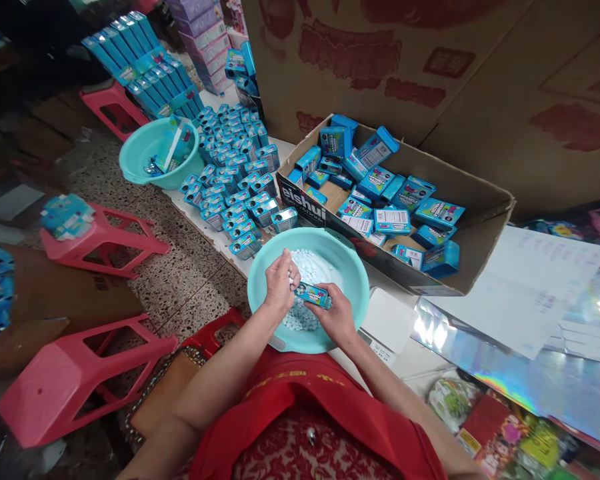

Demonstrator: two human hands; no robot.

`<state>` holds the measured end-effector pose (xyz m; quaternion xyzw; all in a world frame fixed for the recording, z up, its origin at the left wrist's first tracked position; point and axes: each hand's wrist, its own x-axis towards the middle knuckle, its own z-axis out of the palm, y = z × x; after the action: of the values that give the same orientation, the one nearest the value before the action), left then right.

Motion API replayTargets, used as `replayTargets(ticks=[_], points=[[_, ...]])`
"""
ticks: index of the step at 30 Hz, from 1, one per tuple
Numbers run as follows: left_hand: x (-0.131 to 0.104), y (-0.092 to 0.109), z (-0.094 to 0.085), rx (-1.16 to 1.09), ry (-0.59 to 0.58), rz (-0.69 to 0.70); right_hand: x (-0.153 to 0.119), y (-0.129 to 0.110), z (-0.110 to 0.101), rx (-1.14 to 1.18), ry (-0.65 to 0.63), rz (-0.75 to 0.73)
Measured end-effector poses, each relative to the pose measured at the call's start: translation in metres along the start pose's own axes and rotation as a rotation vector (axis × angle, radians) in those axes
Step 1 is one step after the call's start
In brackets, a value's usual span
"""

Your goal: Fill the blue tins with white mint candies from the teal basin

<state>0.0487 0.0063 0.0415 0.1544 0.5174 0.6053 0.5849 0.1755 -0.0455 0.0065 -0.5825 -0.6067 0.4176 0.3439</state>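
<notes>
Over the teal basin (357, 270), my left hand (279, 285) is closed around small pale candies (294, 272), some showing at its fingers. My right hand (339, 315) grips a small blue candy box (314, 295), tilted with its holed end against the left hand's fingers. White and pale blue candies (307, 267) lie loose in the basin below both hands. Behind the basin, a long cardboard box (460, 187) holds many more blue candy boxes (375, 181), lying every which way.
Rows of upright blue boxes (240, 193) with round holes stand left of the carton. A white scale (387, 320) is right of the basin. A second teal basin (130, 157), pink stools (55, 380), stacked blue cartons (145, 60) and white paper (535, 280) surround the work area.
</notes>
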Motion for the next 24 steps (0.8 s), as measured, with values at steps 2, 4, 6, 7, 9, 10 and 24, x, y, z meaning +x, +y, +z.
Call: replayTargets(ticks=[2, 4, 6, 7, 9, 10, 24], points=[[0.005, 0.000, -0.010, 0.094, 0.010, 0.004, -0.002, -0.002, -0.005, 0.086, 0.002, 0.009], [0.007, -0.001, -0.026, 0.400, -0.046, 0.054, -0.007, -0.005, -0.018, 0.195, -0.008, 0.011], [0.006, -0.004, -0.046, 0.886, -0.187, 0.163, -0.016, -0.010, -0.041, 0.252, 0.029, -0.028], [0.004, -0.005, -0.056, 1.138, -0.269, 0.232, -0.022, -0.012, -0.055, 0.241, 0.084, -0.056], [-0.001, -0.008, -0.073, 1.522, -0.387, 0.371, -0.035, -0.011, -0.085, 0.160, 0.264, -0.079], [-0.004, -0.010, -0.080, 1.633, -0.412, 0.430, -0.042, -0.007, -0.099, 0.109, 0.364, -0.058], [-0.010, -0.018, -0.096, 1.765, -0.501, 0.584, -0.083, 0.085, -0.126, -0.058, 0.632, 0.337]])
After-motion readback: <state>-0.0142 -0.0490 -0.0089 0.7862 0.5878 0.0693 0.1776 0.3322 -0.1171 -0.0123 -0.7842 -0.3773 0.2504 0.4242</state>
